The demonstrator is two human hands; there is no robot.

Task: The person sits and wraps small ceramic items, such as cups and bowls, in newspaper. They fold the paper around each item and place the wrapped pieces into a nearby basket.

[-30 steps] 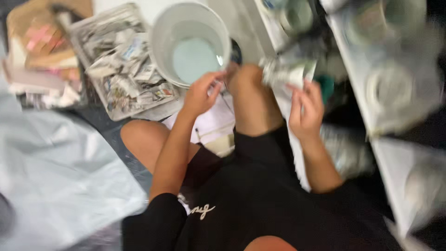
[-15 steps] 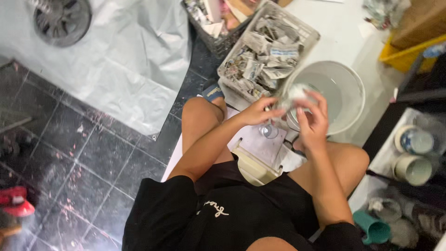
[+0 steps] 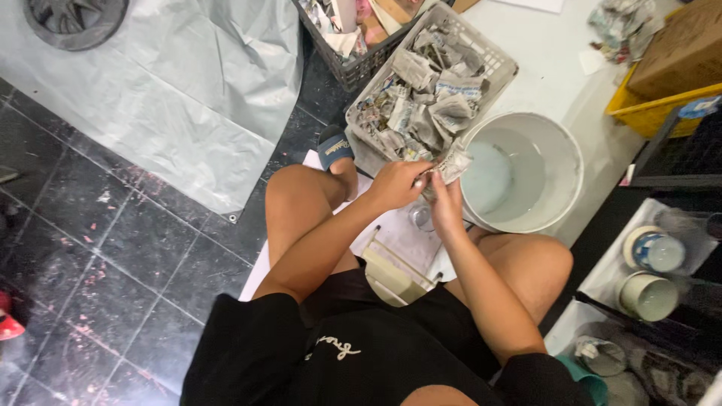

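My left hand (image 3: 395, 183) and my right hand (image 3: 445, 201) meet above my knees, both closed on a crumpled newspaper bundle (image 3: 453, 162). What the paper wraps is hidden. The bundle hangs at the near rim of a white bucket (image 3: 565, 174) with a little pale water in it. Just behind my hands stands a white plastic basket (image 3: 502, 66) filled with several crumpled newspaper wads (image 3: 425, 98). A clear glass (image 3: 421, 218) sits on the floor below my hands.
A grey tarp (image 3: 173, 83) covers the floor at the left, with a dark fan (image 3: 74, 19) on it. A dark crate (image 3: 353, 68) stands behind the basket. Ceramic cups (image 3: 651, 272) fill trays at the right, near a yellow bin (image 3: 662, 105).
The view swung right, so the bucket and basket shifted across the picture. My hands stayed together on the newspaper bundle and edged toward the basket side of the bucket.
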